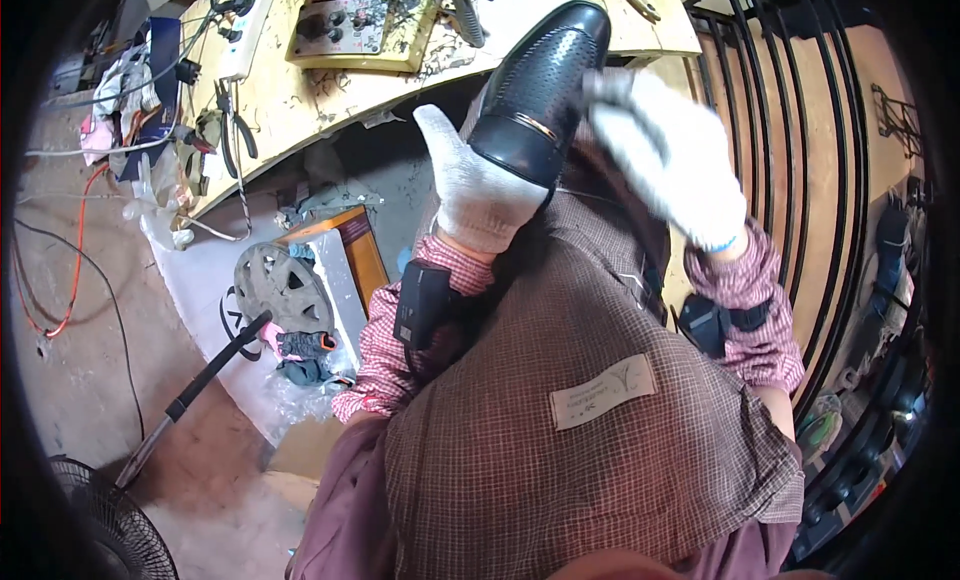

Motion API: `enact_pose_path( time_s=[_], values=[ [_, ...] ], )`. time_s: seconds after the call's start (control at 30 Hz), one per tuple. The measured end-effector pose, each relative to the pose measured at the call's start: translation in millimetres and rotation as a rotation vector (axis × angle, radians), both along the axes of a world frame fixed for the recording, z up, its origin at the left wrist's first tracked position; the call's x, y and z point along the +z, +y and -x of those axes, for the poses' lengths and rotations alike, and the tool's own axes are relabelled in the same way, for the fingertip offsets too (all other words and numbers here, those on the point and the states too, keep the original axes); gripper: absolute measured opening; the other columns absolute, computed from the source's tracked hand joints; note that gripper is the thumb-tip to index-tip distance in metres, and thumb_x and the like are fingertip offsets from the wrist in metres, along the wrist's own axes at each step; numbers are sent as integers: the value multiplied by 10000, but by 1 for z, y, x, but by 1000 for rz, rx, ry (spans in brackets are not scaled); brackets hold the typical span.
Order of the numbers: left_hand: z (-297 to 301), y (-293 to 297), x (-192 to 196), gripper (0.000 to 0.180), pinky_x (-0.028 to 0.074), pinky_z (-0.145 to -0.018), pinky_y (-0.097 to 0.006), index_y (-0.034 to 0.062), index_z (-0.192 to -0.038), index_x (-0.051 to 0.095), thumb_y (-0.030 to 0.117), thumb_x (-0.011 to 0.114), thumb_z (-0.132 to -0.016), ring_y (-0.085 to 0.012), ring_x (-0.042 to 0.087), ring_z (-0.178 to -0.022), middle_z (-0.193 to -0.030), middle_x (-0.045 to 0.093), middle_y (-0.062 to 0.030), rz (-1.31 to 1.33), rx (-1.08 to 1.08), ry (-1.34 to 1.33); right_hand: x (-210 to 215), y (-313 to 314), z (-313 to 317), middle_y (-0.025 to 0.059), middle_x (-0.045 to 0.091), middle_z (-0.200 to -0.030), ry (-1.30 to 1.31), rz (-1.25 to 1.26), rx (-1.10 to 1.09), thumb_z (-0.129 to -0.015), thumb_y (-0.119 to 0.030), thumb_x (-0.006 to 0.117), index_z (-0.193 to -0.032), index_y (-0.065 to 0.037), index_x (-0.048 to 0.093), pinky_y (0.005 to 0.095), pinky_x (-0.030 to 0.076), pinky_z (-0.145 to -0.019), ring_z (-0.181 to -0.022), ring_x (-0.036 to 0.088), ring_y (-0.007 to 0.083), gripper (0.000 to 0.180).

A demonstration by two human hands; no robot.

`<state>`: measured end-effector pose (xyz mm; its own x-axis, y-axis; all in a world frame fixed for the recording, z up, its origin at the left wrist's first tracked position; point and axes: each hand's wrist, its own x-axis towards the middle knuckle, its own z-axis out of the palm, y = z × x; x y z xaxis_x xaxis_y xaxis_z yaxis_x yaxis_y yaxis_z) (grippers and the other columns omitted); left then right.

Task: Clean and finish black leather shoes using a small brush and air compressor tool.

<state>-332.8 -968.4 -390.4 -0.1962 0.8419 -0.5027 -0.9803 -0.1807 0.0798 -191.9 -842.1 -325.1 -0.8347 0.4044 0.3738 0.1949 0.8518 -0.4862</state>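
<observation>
- A black shoe (552, 75), with a perforated upper and a gold-coloured bar (537, 126), is held up at the near edge of the pale wooden desk (290, 130).
- The shoe's long axis runs away from the wearer, leaning right; its toe is the far end.
- Left of the shoe's near end, the gloved left hand (488, 198) grips it, thumb raised apart from the leather; its other fingers are hidden.
- Right of the shoe, the gloved right hand (680, 155) is blurred, fingers toward the upper. The shoe lies to its left; I cannot tell whether they touch, or whether the fingers are closed.
- The left hand is the nearer, being in contact.
- Left of the shoe, a knobbed panel (345, 27).
- Below the shoe, a checked apron (500, 450); to its right, black bars (770, 170).
</observation>
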Motion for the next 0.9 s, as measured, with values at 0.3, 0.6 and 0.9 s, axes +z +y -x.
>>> enact_pose_path(
  time_s=[0.3,0.6,0.9],
  values=[
    [5,-4,1,1106,408,-1116,-410,-15,-1448,423,889,405,-811,-335,551,-1251,-1442,510,-168,119,62,184,-11,-26,-11,94,623,-704,-134,470,-19,-959,-236,612,-1044,-52,653,314,518,-533,-552,616,230,207],
    [10,-4,-10,1037,424,-1099,-451,-34,-1414,459,840,413,-858,-319,565,-1229,-1392,545,-202,46,60,173,-17,-55,-5,96,645,-824,-302,360,99,-936,-224,636,-1055,-40,649,340,541,-669,-719,654,272,220],
    [9,-6,-10,1087,469,-1057,-404,-3,-1407,480,901,334,-823,-304,609,-1179,-1373,573,-168,112,-2,287,-32,-60,3,107,582,-758,-18,357,19,-885,-185,660,-985,-67,624,364,503,-520,-609,618,271,158]
  ],
)
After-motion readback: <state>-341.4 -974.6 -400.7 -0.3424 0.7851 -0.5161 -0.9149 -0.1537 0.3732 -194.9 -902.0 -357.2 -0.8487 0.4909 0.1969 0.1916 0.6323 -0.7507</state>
